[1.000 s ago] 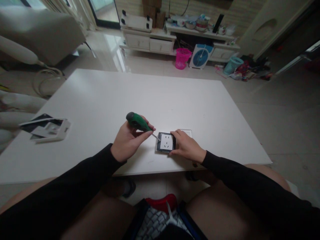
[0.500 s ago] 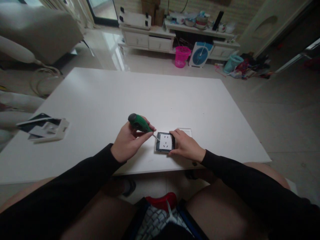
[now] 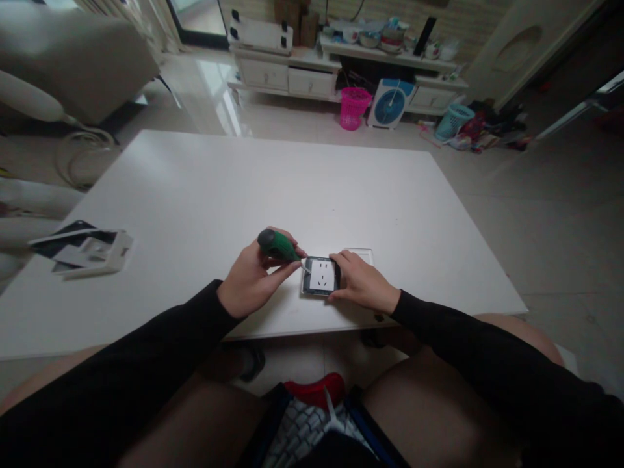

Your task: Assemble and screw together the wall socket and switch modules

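Observation:
My left hand (image 3: 253, 276) is closed around a screwdriver (image 3: 279, 246) with a green and black handle. Its metal tip meets the left edge of a wall socket (image 3: 322, 275), which has a white slotted face and a dark surround. From the right, my right hand (image 3: 361, 282) grips that socket, thumb at the lower edge and fingers at the upper one. A pale square frame (image 3: 364, 252) lies partly hidden behind my right hand. Small dark bits (image 3: 379, 318) rest near the table's front edge, below my right wrist.
The white table (image 3: 219, 188) spreads out before me. At its left end lie a white open box and dark flat pieces (image 3: 92, 250). Beyond it stand a pink basket (image 3: 354, 109), a blue fan (image 3: 389, 106) and a low white cabinet (image 3: 266, 75).
The screwdriver's handle has shifted slightly right and down and stands more upright, with its tip still at the socket's left edge. My right hand keeps its grip.

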Action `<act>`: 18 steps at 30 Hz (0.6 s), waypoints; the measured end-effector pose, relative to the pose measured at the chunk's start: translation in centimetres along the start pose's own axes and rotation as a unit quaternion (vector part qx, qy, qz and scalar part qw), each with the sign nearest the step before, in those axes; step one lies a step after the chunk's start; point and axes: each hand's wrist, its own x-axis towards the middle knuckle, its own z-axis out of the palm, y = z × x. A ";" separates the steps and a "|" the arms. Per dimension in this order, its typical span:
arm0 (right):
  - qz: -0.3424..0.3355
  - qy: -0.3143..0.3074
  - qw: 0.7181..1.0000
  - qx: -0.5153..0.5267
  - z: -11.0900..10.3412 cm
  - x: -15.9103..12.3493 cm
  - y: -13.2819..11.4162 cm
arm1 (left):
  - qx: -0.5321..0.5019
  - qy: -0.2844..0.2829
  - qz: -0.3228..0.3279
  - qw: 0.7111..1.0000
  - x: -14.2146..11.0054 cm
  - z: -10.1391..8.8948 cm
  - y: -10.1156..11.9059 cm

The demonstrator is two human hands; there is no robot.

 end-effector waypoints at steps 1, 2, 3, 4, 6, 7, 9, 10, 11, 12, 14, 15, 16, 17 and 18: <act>0.000 0.001 1.000 0.000 0.0 0.0 0.0 | 0.002 0.001 0.001 1.000 0.0 0.0 0.0; -0.001 0.002 1.000 0.000 0.1 0.0 0.0 | 0.004 0.002 0.000 1.000 0.0 0.0 0.0; -0.001 0.004 1.000 0.000 0.1 0.0 0.0 | 0.005 0.002 -0.003 1.000 0.0 0.0 -0.1; -0.002 0.006 1.000 0.000 0.1 0.0 0.1 | 0.006 0.002 -0.006 1.000 0.0 0.0 -0.1; -0.004 0.007 1.000 0.001 0.2 0.0 0.1 | 0.005 0.000 -0.006 1.000 0.0 0.1 -0.2; -0.005 0.007 1.000 0.001 0.2 0.0 0.1 | 0.005 -0.002 -0.004 1.000 0.0 0.1 -0.2; -0.006 0.007 1.000 0.000 0.1 0.0 0.1 | 0.007 -0.005 0.003 1.000 0.0 0.2 -0.3; -0.006 0.007 1.000 -0.001 0.1 0.0 0.1 | 0.010 -0.006 0.006 1.000 -0.1 0.2 -0.3; -0.007 0.006 1.000 -0.002 0.1 0.0 0.2 | 0.012 -0.007 0.008 1.000 -0.1 0.2 -0.3; -0.007 0.006 1.000 -0.002 0.1 0.0 0.2 | 0.015 -0.008 0.009 1.000 -0.1 0.2 -0.3; -0.006 0.004 1.000 -0.003 0.1 0.0 0.2 | 0.020 -0.012 0.011 1.000 -0.1 0.2 -0.3; -0.003 0.004 1.000 -0.002 0.2 0.0 0.2 | 0.022 -0.014 0.014 1.000 -0.1 0.2 -0.3; -0.001 0.004 1.000 -0.002 0.2 0.0 0.2 | 0.024 -0.016 0.017 0.999 -0.1 0.2 -0.3; 0.001 0.004 1.000 -0.001 0.2 0.0 0.2 | 0.027 -0.019 0.019 0.999 -0.1 0.2 -0.3; 0.003 0.005 1.000 0.001 0.2 0.0 0.2 | 0.031 -0.022 0.021 0.999 -0.1 0.2 -0.3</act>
